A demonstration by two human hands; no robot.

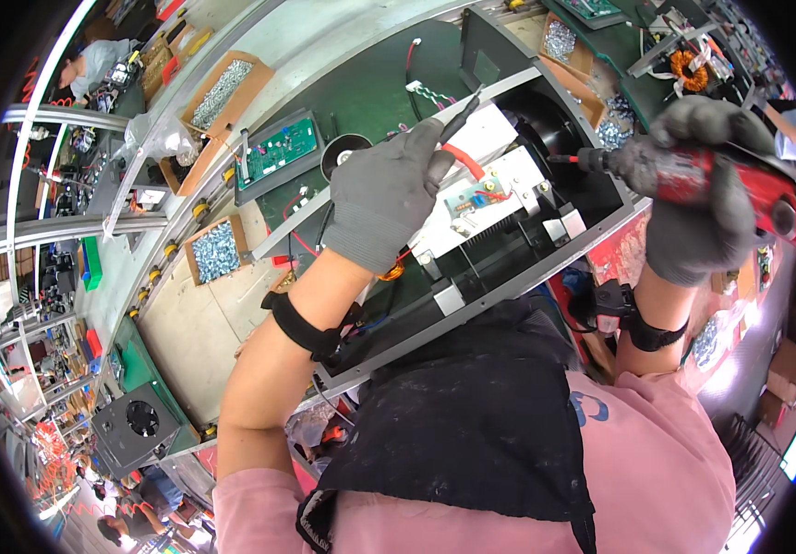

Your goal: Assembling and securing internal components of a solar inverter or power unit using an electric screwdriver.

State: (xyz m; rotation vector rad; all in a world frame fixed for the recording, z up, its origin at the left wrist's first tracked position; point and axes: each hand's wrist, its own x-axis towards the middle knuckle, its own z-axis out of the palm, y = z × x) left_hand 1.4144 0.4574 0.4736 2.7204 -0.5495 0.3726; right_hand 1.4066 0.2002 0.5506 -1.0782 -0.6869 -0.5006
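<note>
Screwdriver point(693, 175) in right hand point(698, 217) lies level, tip pointing left

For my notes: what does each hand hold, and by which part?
The right hand grips a red power screwdriver around its body. The left hand pinches a red wire near its end.

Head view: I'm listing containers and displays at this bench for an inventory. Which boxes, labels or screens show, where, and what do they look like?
Cardboard box of screws: upper left, open, brown, silver screws inside.
Small screw box: left of the left hand, square, brown.
Cardboard box: top centre-right, brown, holding silver parts.
Brown carton: right edge, closed.
No readable label or lit screen is clear.
</note>
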